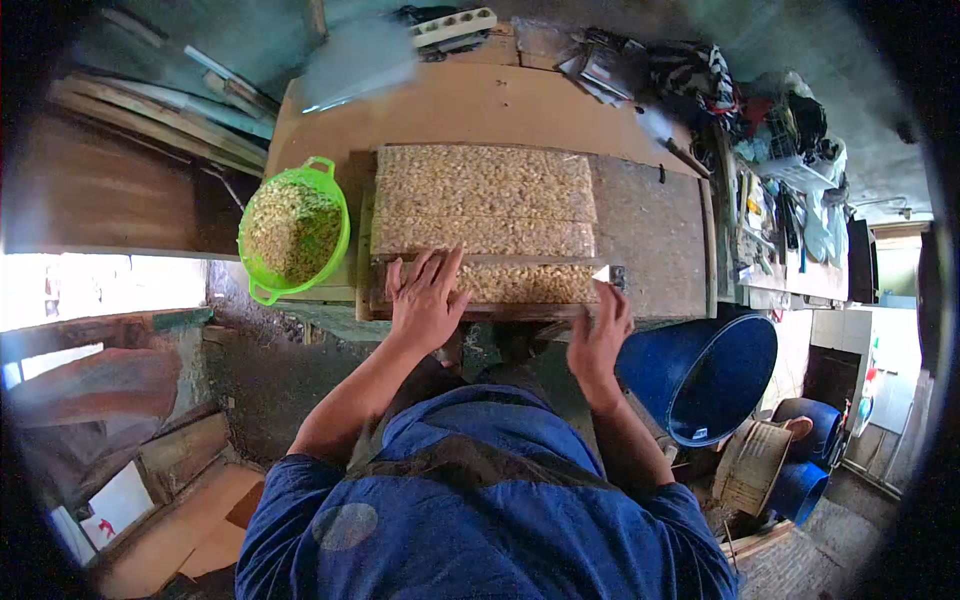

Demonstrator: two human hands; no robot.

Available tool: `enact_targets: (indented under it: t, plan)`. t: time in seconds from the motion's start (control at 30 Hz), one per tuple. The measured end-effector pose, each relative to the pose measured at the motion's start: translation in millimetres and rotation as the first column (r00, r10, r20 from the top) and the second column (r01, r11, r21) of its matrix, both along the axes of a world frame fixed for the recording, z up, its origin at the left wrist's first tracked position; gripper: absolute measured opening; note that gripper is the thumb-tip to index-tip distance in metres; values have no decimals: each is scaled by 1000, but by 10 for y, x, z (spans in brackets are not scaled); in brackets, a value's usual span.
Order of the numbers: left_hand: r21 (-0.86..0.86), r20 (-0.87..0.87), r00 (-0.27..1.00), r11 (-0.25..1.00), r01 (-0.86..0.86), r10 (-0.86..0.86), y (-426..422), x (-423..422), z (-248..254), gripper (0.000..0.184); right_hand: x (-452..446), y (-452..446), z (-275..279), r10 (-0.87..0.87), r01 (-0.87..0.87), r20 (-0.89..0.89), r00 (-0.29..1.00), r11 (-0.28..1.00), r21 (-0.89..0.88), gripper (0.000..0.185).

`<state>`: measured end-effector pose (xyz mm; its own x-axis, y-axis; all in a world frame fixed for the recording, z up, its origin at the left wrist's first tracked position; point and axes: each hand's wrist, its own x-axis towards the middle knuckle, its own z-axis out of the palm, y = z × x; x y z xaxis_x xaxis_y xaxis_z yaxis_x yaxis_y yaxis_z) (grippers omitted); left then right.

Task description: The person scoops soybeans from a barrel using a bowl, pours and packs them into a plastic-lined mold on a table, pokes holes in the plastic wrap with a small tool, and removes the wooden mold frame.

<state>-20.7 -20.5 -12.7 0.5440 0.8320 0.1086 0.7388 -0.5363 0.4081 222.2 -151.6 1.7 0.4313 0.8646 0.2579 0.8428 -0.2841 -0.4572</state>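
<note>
A slab of pale nuts or grains point(485, 195) lies on a wooden board point(655, 225), with a narrower strip of the same stuff point(530, 284) along its near side. Between slab and strip runs a thin straight bar point(520, 261). My left hand point(428, 300) rests with its fingers spread over the bar and the left end of the strip. At the strip's right end, my right hand point(600, 335) has its thumb and fingers around the bar's end, beside a small whitish corner. The right fingers are slightly blurred.
A green basin point(342, 240) of nuts or grains stands left of the board. A blue barrel point(720, 375) is below right, with smaller blue containers point(800, 490) beyond. Wooden planks point(160, 120) lie at upper left; a cluttered shelf point(790, 230) stands at right.
</note>
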Motion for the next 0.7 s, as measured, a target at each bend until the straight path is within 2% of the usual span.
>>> enact_targets:
  t: [0.03, 0.17, 0.23, 0.43, 0.53, 0.6, 0.7]
  plan:
    - [-1, 1, 1000, 1000, 12, -12, -6, 38, 3, 71, 125, -52, -82, -91, 90, -12, 996, 995, -30, 50]
    - [-15, 0, 1000, 1000, 27, -27, -37, 194, 10, 69, 399, -39, -297, -111, 113, 20, 994, 988, -103, 52]
    - [-36, -10, 999, 998, 42, -43, -48, 269, 10, 63, 375, 12, -281, -6, 24, 113, 994, 987, -158, 54]
    - [88, 4, 993, 989, 115, -116, -105, 473, -68, 45, 371, 78, -300, 22, -6, 133, 991, 993, -121, 45]
    - [99, 40, 983, 979, 177, -181, -113, 539, -64, 39, 411, 85, -238, 82, -58, 132, 988, 983, -176, 44]
    - [88, 28, 983, 980, 176, -179, -132, 565, -66, 38, 430, 120, -182, 38, -35, 94, 995, 999, -30, 45]
    - [33, 46, 982, 983, 180, -181, -148, 549, -115, 38, 429, 188, -76, 29, -34, 71, 997, 997, 70, 46]
